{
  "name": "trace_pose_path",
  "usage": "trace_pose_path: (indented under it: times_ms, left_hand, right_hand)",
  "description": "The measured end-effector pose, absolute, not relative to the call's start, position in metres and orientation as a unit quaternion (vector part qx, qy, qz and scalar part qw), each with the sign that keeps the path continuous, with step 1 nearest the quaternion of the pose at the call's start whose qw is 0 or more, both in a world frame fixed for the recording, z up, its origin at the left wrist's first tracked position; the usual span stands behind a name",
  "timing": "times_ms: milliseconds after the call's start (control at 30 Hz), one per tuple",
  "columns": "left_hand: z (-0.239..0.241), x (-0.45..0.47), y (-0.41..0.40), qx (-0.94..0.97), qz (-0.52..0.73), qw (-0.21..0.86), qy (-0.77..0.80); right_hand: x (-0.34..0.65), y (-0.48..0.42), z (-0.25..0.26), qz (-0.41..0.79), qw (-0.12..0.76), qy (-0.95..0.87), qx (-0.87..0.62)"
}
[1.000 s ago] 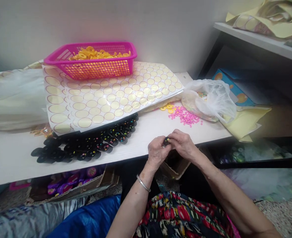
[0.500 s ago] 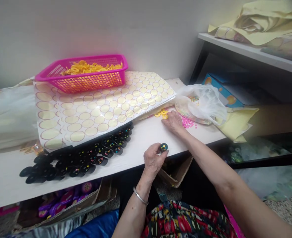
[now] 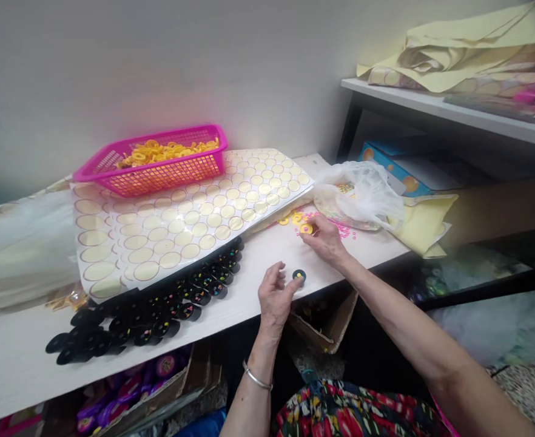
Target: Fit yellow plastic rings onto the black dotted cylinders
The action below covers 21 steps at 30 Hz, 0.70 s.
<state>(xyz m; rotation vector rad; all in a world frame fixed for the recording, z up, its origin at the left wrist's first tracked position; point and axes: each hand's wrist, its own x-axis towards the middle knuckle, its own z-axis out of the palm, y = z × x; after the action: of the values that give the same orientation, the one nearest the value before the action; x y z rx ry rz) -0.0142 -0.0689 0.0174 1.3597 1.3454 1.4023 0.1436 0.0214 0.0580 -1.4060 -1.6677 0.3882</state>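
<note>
Pink basket (image 3: 167, 175) holds yellow rings (image 3: 161, 152); right-hand fingers (image 3: 318, 223) pinch another ring (image 3: 306, 229).

We look from one camera worn on the person's head, facing forward and down across the table (image 3: 259, 254), whose front edge climbs from 8 o'clock toward 3. We sit near enough that the left forearm (image 3: 252, 388) enters at 6 o'clock and the right forearm (image 3: 399, 315) at 4, with the floral clothing (image 3: 358, 413) at 5. The wall (image 3: 267, 73) backs our view at 12, the shelf (image 3: 458, 112) at 2.
</note>
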Motion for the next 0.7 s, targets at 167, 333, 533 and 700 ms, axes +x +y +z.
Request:
trace_pose_path:
  times_ms: [167, 333, 533, 700]
  left_hand:
    - [0.064, -0.005, -0.077, 0.398, 0.594, 0.534, 0.45]
    - [0.098, 0.0, -0.1, 0.245, 0.501, 0.77, 0.311]
    - [0.085, -0.011, -0.122, 0.234, 0.5, 0.74, 0.384]
    - [0.076, -0.011, -0.125, 0.33, 0.491, 0.646, 0.482]
  right_hand:
    - [0.127, -0.059, 0.082, 0.338, 0.563, -0.62, -0.43]
    - [0.114, -0.103, 0.08, 0.444, 0.6, -0.552, -0.373]
    - [0.124, -0.128, 0.072, 0.42, 0.57, -0.595, -0.38]
    - [0.136, -0.136, 0.079, 0.235, 0.417, -0.776, -0.411]
